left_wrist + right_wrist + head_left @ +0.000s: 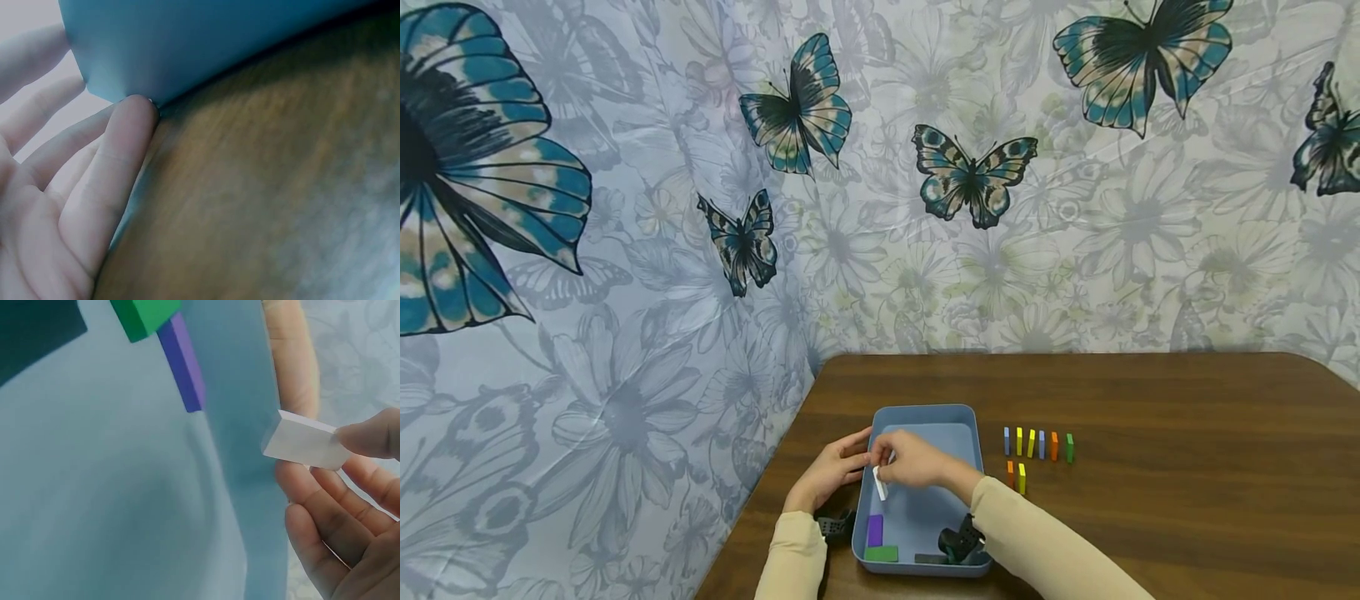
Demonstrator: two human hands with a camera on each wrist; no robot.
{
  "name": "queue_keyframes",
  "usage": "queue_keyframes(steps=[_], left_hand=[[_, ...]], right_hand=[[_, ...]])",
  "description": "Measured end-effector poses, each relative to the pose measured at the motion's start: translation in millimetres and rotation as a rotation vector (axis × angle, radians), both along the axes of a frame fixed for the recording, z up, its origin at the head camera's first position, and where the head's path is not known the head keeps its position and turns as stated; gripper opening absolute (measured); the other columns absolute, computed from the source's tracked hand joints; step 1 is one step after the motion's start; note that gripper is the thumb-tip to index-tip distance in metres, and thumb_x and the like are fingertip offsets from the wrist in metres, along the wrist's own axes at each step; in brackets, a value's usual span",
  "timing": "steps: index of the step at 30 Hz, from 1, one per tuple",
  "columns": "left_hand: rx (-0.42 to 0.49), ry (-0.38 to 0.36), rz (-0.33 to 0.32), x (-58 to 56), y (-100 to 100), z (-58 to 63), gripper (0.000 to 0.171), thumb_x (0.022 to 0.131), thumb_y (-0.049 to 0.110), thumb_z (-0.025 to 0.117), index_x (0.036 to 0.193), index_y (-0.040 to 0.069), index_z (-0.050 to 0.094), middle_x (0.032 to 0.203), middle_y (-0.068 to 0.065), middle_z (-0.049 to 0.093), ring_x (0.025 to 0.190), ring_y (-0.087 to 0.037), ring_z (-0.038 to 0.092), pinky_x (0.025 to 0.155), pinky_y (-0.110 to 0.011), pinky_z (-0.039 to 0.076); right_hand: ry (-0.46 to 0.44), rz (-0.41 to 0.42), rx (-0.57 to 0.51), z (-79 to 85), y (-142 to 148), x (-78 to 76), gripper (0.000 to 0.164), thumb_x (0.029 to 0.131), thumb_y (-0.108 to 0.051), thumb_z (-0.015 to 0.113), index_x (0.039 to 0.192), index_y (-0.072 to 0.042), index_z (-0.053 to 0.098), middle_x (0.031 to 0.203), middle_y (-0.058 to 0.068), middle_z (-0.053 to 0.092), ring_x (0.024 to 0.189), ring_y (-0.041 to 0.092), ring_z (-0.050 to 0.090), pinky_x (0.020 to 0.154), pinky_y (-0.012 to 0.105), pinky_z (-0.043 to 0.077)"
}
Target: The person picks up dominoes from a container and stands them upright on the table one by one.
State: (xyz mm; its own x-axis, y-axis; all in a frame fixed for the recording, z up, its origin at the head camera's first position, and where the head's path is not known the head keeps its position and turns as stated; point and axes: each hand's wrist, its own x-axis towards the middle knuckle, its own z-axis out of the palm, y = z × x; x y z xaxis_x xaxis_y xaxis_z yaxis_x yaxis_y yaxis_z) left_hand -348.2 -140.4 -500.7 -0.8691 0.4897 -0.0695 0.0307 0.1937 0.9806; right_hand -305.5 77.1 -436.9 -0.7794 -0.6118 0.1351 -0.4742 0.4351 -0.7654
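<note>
My right hand (913, 460) pinches a white domino-like block (306, 442) between thumb and fingers, over the left side of the blue tray (925, 414). Its long side runs along the tray's left wall in the head view. My left hand (831, 471) rests against the outside of that wall, its fingers fairly straight and touching the tray (187, 44). Inside the tray, a purple block (875, 530) lies along the left wall, and a green block (881, 553) sits in the near left corner, touching the purple one. A dark block (930, 558) lies along the near wall.
Right of the tray stands a row of upright blocks in blue, yellow, orange and green (1070, 448). An orange block (1011, 475) and a yellow block (1022, 478) stand nearer, beside my right forearm. The brown table (1187, 467) meets butterfly-patterned cloth (887, 292) behind and left.
</note>
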Motion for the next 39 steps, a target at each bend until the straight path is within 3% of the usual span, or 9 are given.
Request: queue_keyframes(steps=[13,27,34,39], left_hand=[[-0.001,-0.006,0.024,-0.1,1.2,0.4,0.06,0.103,0.023,0.059,0.157,0.011,0.035,0.154,-0.026,0.04,0.13,-0.03,0.057,0.106,-0.045,0.051],[-0.017,-0.007,0.002,-1.1,0.1,-1.4,0.064,0.102,0.027,0.06,0.158,0.015,0.033,0.156,-0.024,0.039,0.138,-0.038,0.049,0.109,-0.048,0.047],[-0.008,0.004,-0.005,-1.0,-0.7,-1.8,0.065,0.102,0.027,0.061,0.158,0.014,0.033,0.157,-0.025,0.036,0.138,-0.039,0.048,0.11,-0.049,0.046],[-0.003,0.005,-0.001,-0.5,-0.8,-1.5,0.065,0.101,0.027,0.061,0.158,0.012,0.033,0.157,-0.026,0.037,0.137,-0.039,0.049,0.109,-0.049,0.047]], right_hand=[[-0.045,-0.009,-0.144,22.1,30.7,15.2,0.008,0.091,-0.005,0.068,0.098,-0.008,0.066,0.094,0.004,0.064,0.088,0.02,0.063,0.074,0.029,0.053],[-0.068,-0.009,-0.257,20.4,76.0,35.2,0.011,0.095,-0.007,0.066,0.105,-0.003,0.065,0.096,0.01,0.066,0.084,0.015,0.064,0.073,0.027,0.055],[-0.057,-0.04,-0.254,25.1,106.6,36.8,0.017,0.095,-0.009,0.067,0.111,-0.002,0.066,0.095,0.009,0.067,0.081,0.01,0.061,0.07,0.024,0.053],[-0.079,-0.022,-0.244,32.3,127.1,38.4,0.016,0.095,-0.007,0.066,0.11,0.0,0.063,0.094,0.012,0.065,0.084,0.015,0.064,0.073,0.027,0.055]])
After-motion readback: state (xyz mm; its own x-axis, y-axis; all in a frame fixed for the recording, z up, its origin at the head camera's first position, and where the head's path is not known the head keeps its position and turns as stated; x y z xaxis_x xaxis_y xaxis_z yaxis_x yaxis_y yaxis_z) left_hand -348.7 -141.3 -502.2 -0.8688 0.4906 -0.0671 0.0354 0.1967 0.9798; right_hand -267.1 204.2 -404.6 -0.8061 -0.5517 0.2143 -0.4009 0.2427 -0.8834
